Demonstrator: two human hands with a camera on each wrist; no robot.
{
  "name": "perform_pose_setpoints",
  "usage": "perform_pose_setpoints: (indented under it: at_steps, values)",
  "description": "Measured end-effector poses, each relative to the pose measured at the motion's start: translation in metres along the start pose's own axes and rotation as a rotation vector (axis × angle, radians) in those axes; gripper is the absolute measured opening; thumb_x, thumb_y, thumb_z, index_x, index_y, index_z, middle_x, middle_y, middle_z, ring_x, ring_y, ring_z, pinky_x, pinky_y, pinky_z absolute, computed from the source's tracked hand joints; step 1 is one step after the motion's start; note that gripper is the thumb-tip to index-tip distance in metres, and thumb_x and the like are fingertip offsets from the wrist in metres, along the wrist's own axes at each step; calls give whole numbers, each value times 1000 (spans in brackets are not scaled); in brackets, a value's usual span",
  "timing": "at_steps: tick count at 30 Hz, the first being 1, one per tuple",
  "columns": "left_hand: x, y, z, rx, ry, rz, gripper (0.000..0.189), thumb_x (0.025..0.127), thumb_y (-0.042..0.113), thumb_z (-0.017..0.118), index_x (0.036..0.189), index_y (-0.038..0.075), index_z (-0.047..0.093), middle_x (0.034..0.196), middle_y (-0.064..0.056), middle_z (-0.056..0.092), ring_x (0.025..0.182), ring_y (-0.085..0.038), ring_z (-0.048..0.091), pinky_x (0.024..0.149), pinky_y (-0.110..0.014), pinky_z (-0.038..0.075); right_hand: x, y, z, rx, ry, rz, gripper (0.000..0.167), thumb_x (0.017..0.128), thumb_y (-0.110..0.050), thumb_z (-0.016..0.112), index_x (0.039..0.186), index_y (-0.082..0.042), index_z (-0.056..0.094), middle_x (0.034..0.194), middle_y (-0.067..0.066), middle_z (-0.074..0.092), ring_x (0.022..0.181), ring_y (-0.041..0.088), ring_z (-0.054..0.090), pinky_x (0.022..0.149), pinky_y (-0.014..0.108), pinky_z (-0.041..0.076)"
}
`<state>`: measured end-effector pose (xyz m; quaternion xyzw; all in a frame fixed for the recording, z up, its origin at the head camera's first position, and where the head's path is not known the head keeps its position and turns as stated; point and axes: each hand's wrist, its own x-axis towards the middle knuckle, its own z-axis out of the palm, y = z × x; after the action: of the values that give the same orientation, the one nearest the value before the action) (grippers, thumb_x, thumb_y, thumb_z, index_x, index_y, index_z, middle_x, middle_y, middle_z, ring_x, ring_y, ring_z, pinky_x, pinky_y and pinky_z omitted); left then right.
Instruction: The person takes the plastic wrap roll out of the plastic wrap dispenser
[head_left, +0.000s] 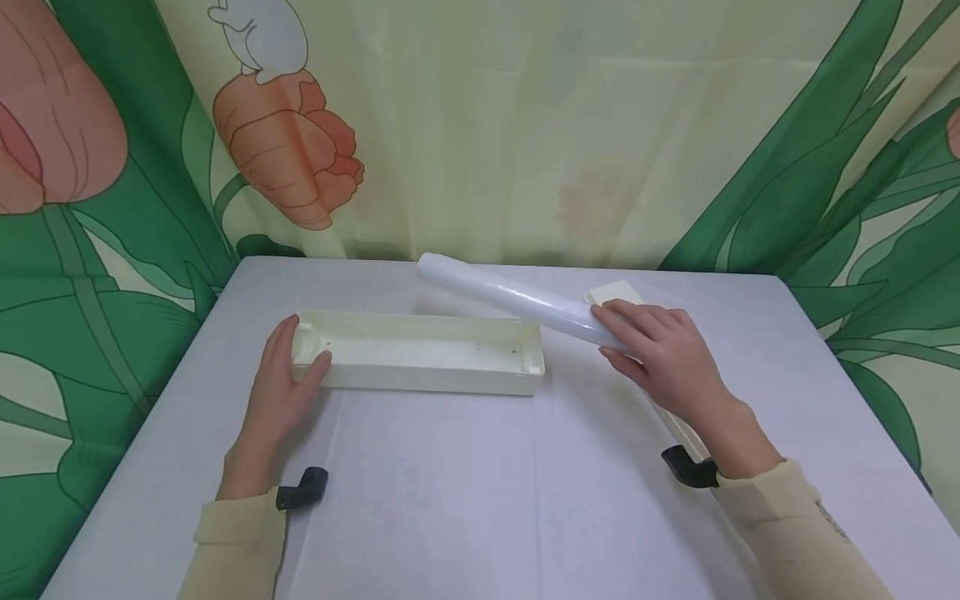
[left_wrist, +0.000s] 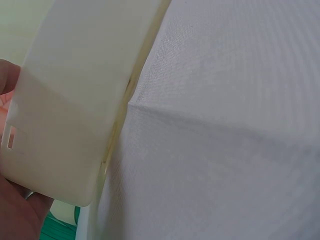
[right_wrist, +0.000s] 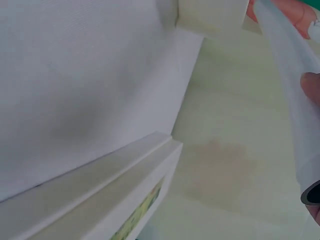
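A shiny white roll of cling film (head_left: 510, 293) is tilted above the table, its left end higher and past the box's back wall. My right hand (head_left: 667, 358) grips its right end between thumb and fingers. In the right wrist view, the dark hollow core shows at the near end of the roll (right_wrist: 295, 95). My left hand (head_left: 281, 387) holds the left end of a long cream plastic box (head_left: 431, 379), thumb at the front wall and fingers behind. Small dark specks dot the floor of this open-topped box. Its outer wall (left_wrist: 75, 105) fills much of the left wrist view.
Under my right hand and forearm lies a long white lid-like piece (head_left: 615, 292), mostly hidden in the head view. A coloured label shows along the same piece (right_wrist: 100, 195) in the right wrist view. White cloth (head_left: 435, 500) covers the table; a printed curtain (head_left: 480, 125) hangs behind.
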<state>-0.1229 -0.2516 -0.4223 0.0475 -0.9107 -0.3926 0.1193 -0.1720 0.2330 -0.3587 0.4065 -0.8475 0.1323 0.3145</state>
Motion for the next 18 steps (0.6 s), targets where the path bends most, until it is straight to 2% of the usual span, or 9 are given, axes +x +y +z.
perform_pose_setpoints:
  at_steps: [9, 18]
  values:
    - [0, 2, 0, 13, 2, -5, 74, 102, 33, 54, 160, 4, 18, 163, -21, 20, 146, -46, 24, 112, -69, 20, -17, 3, -8, -37, 11, 42, 51, 108, -45, 40, 133, -8, 64, 122, 16, 65, 97, 41, 64, 66, 55, 46]
    - [0, 2, 1, 10, 9, -4, 74, 102, 32, 54, 160, 4, 19, 163, -21, 20, 146, -46, 24, 112, -70, 20, -37, 2, -14, -26, -17, 113, 55, 107, -49, 41, 134, -7, 63, 123, 18, 64, 96, 43, 64, 67, 53, 45]
